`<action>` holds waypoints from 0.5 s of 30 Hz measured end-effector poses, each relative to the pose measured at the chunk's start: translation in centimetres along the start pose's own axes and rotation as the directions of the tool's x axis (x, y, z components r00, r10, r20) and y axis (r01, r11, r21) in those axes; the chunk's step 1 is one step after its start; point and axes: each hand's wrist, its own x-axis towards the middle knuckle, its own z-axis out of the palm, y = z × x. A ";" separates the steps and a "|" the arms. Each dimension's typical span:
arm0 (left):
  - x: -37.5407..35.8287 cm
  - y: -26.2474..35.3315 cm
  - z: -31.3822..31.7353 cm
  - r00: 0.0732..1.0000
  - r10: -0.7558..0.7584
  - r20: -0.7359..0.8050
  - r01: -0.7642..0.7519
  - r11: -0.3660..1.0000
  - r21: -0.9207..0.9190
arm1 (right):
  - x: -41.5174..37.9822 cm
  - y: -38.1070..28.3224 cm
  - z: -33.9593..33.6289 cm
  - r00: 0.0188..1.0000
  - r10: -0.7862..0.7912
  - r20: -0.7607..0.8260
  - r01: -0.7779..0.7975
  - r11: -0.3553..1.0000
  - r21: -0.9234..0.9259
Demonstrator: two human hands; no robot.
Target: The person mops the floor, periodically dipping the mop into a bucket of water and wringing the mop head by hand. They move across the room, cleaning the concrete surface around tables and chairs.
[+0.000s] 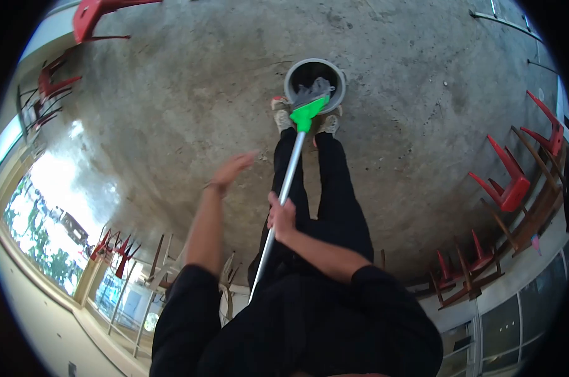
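From here, the pole [293,169] in the right hand [283,218] looks like smooth, silvery metal. Beyond that hand, the green head [306,115] is smooth plastic, and its grey end [312,93] looks soft, cloth or bristle, I can't tell. The bucket [343,81] there seems dull grey plastic. Around both hands, the floor [190,94] looks like rough, matt concrete, shining out past the left hand [234,169]. The red stool [515,191], well right of both, is smooth plastic.
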 end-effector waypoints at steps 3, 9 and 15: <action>11.7 2.8 10.0 0.962 -0.238 0.135 0.256 0.957 -0.138 | 0.3 1.4 0.2 0.993 -0.089 0.083 0.093 0.995 -0.046; 16.5 0.3 10.9 0.992 -0.122 0.041 0.120 0.992 0.049 | 9.2 -7.3 -5.1 0.945 -0.061 0.322 -0.032 0.960 0.278; 16.1 1.3 11.0 0.990 -0.136 -0.033 0.139 0.941 0.310 | 21.6 -21.9 -6.0 0.840 -0.540 -0.063 0.341 0.614 -0.712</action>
